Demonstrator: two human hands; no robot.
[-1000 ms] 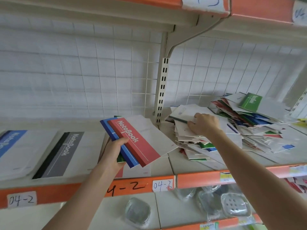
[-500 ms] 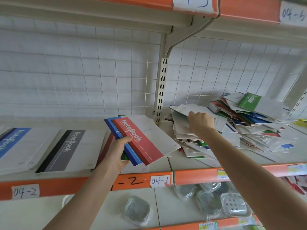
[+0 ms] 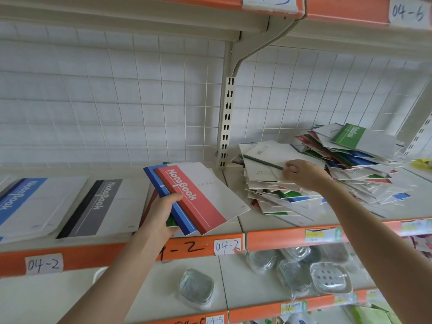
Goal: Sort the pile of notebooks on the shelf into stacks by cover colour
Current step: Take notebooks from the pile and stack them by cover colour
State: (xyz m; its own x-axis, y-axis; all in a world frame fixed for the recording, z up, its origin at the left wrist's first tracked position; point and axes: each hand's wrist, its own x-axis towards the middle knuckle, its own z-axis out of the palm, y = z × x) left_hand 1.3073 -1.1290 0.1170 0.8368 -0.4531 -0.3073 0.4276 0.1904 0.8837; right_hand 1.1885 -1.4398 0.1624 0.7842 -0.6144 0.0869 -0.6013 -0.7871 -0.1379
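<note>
Gripping fan of notebooks (image 3: 198,195), red cover topmost: left hand (image 3: 161,213), thumb across covers. Right hand (image 3: 304,174) pinches green-spined notebook (image 3: 261,157) atop mixed pile (image 3: 350,164).

Bright, even, diffuse light, a bit washed out. The white wire back panel (image 3: 117,101) is low contrast. Soft shadow under the upper shelf (image 3: 140,22). Wide-angle bend: the lines bow toward the corners and the edges go soft. Notebook pile (image 3: 327,181) fairly sharp. Mild glare on the plastic-wrapped dishes (image 3: 327,277).
</note>
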